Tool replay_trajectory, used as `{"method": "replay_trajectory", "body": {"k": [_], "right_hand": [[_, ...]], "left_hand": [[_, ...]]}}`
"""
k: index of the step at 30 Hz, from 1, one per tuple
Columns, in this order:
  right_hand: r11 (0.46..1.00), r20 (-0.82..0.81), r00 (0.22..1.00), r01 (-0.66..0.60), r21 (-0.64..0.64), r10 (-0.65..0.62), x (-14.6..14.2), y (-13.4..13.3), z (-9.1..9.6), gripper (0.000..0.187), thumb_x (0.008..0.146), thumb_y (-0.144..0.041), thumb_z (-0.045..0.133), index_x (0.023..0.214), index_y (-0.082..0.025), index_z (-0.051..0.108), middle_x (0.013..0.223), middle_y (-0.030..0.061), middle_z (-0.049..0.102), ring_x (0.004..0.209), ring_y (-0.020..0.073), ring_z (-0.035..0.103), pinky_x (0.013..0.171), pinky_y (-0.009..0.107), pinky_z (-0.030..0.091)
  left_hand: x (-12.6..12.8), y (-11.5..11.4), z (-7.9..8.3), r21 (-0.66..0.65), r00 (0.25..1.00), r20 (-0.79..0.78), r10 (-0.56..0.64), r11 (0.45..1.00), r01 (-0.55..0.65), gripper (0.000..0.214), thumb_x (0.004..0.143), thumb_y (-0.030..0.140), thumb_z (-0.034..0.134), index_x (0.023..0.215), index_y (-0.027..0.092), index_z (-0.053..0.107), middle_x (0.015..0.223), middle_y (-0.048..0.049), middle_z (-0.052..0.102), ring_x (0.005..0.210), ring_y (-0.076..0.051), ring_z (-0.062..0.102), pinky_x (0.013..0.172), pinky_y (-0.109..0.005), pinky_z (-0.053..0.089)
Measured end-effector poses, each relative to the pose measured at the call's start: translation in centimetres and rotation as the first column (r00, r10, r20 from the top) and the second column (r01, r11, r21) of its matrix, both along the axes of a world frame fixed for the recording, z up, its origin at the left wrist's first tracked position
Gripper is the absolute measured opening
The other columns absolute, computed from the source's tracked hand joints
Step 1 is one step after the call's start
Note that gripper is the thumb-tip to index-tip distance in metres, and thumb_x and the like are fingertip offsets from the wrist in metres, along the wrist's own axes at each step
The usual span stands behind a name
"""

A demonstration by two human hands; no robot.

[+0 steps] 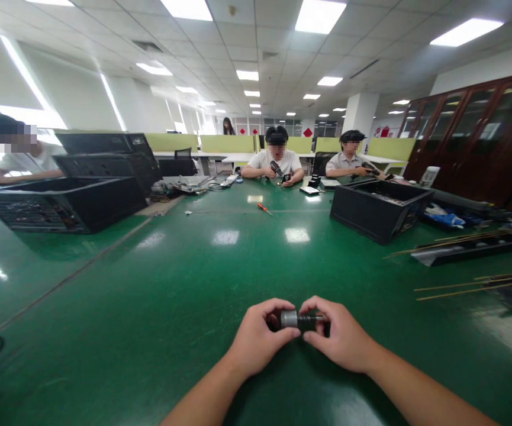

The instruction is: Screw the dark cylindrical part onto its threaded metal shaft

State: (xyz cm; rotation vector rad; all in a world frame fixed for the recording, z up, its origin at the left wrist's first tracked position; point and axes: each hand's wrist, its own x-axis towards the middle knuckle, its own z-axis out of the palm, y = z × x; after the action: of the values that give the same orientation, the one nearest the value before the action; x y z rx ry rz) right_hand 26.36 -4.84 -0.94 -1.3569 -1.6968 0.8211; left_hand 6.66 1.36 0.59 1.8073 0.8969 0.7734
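Just above the green tabletop [184, 307], both my hands are curled around a small cylindrical metal part [289, 319]. It has a silver-grey body, a dark ribbed section and a thin bright tip, and lies roughly level. My left hand [253, 337] grips the wider grey body, with the part's left end hidden in the palm. My right hand [343, 336] closes around the ribbed side, fingers arched over the thin tip. The thumbs are close together on the near side. I cannot make out exactly what kind of part it is.
An orange screwdriver [263, 208] lies farther out. Black computer cases stand at left [91, 204] and right [377, 207]. Thin yellowish rods and a metal channel [442, 253] are at right. Across the table, a person [277, 163] holds a power drill [276, 168]. Others sit nearby.
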Motion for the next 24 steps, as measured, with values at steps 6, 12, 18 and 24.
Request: {"method": "replay_trajectory", "body": {"k": [6, 12, 18, 24], "right_hand": [[0.999, 0.026, 0.999, 0.034, 0.015, -0.034, -0.27, 0.01, -0.07, 0.02, 0.077, -0.021, 0.069, 0.097, -0.021, 0.07, 0.068, -0.0012, 0.06, 0.055, 0.0132, 0.049, 0.055, 0.025, 0.037], [0.999, 0.032, 0.999, 0.034, 0.032, -0.035, -0.4, -0.08, 0.53, 0.013, 0.08, -0.025, 0.068, 0.092, -0.02, 0.071, 0.07, 0.0004, 0.062, 0.059, 0.0146, 0.052, 0.058, 0.026, 0.039], [0.998, 0.037, 0.999, 0.036, 0.042, -0.038, -0.38, -0.04, 0.48, 0.011, 0.081, -0.025, 0.068, 0.09, -0.02, 0.07, 0.069, 0.0002, 0.062, 0.06, 0.0148, 0.053, 0.058, 0.026, 0.039], [0.998, 0.051, 0.997, 0.046, 0.048, -0.049, -0.38, -0.08, 0.63, 0.01, 0.083, -0.027, 0.067, 0.089, -0.02, 0.07, 0.073, 0.0014, 0.066, 0.063, 0.0156, 0.056, 0.059, 0.026, 0.04]], "left_hand": [[-0.06, -0.07, -0.06, 0.006, 0.999, -0.007, 0.031, 1.0, -0.031, 0.032, 0.066, 0.021, 0.079, 0.097, 0.02, 0.076, 0.087, -0.0032, 0.075, 0.077, -0.021, 0.066, 0.072, -0.03, 0.051], [-0.08, -0.18, -0.21, 0.007, 1.0, -0.012, 0.029, 1.0, -0.029, 0.032, 0.067, 0.022, 0.079, 0.099, 0.02, 0.075, 0.089, -0.0043, 0.076, 0.079, -0.022, 0.068, 0.074, -0.031, 0.052], [-0.09, -0.14, -0.13, 0.019, 0.999, -0.02, 0.031, 0.999, -0.031, 0.033, 0.067, 0.022, 0.08, 0.1, 0.02, 0.075, 0.091, -0.0048, 0.076, 0.082, -0.023, 0.068, 0.076, -0.032, 0.052], [-0.09, -0.14, -0.19, 0.008, 0.999, -0.017, 0.027, 1.0, -0.027, 0.034, 0.068, 0.023, 0.08, 0.101, 0.02, 0.075, 0.091, -0.0045, 0.076, 0.08, -0.022, 0.068, 0.075, -0.032, 0.052]]}}
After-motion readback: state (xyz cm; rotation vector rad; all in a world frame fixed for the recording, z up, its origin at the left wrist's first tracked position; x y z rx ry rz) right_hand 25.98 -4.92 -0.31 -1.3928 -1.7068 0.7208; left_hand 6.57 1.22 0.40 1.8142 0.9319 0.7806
